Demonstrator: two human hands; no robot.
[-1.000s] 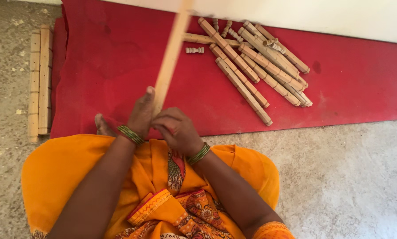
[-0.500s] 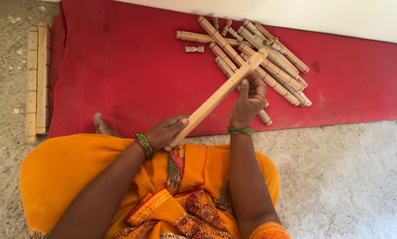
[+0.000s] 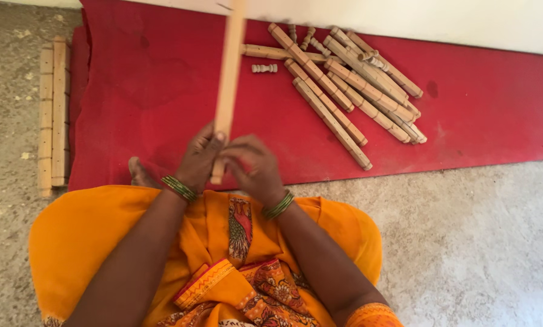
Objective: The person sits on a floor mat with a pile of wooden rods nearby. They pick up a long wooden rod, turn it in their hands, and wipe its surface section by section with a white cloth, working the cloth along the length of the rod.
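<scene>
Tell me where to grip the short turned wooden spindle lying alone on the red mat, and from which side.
Grip the small spindle at its middle, coming from above with fingers closing from the near and far sides. It lies flat and crosswise on the red mat, apart from the pile of long sticks, so both long sides are free. Its ends look knobbed and narrow.

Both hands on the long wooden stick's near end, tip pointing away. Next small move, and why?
Probably steady it first: the wooden stick is motion-blurred, held only at its near end by the left hand and right hand, with its far tip over the red mat beside the pile of sticks.
</scene>
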